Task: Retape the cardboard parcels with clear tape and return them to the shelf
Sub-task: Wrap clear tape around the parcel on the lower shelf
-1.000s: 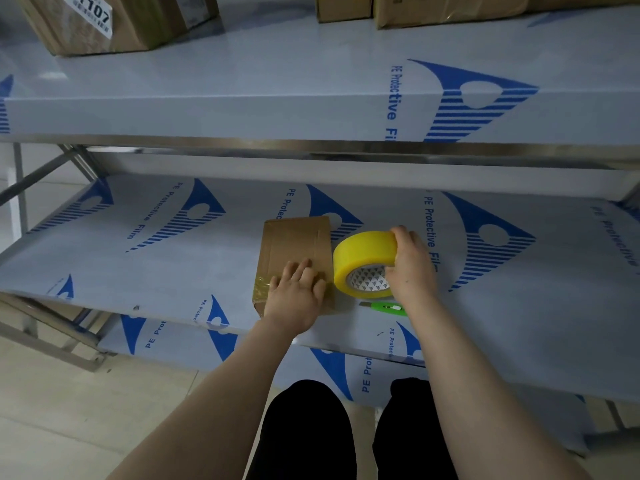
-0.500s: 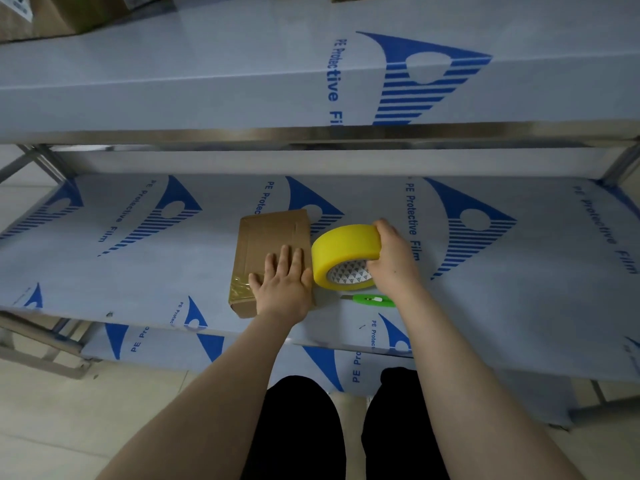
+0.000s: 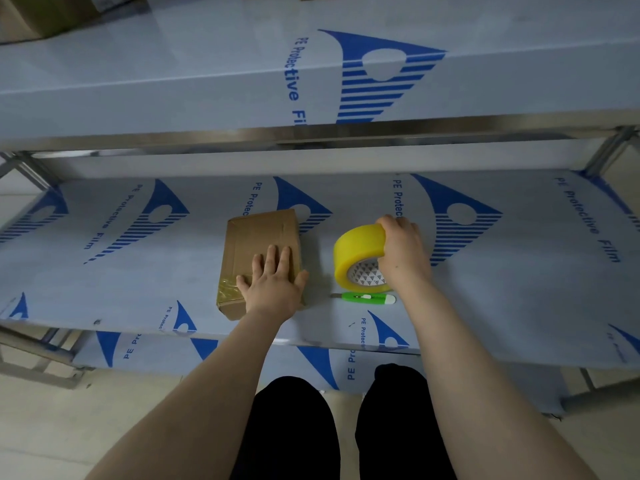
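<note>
**Parcel pinned flat on the middle shelf, tape roll gripped beside it**

A cardboard parcel point(image 3: 260, 237) is seen lying flat on the middle shelf point(image 3: 138, 271), close to its front edge and turned slightly off square. The near end of the parcel is covered by the left hand point(image 3: 273, 289), which is laid palm down with its fingers straight and together and the thumb spread towards the right edge; nothing is grasped by it. A glossy strip of tape point(image 3: 229, 289) is wrapped over the parcel's near left corner, just beside the little finger.

To the right of the parcel, and apart from it, a yellow tape roll point(image 3: 356, 252) is held on its edge on the same shelf. It is gripped from above and from the right by the right hand point(image 3: 403, 252), whose fingers are curled over the top of the roll (the thumb is hidden behind it). A white core printed with small triangles is shown at the roll's open face.

A green utility knife point(image 3: 369, 298) is laid on the shelf just in front of the roll, lengthwise along the front edge.

The shelves are covered in blue-printed protective film point(image 3: 381, 77). A brown box point(image 3: 41, 15) is partly seen on the upper shelf point(image 3: 173, 81) at top left, and black trousers point(image 3: 294, 427) are seen below.
</note>
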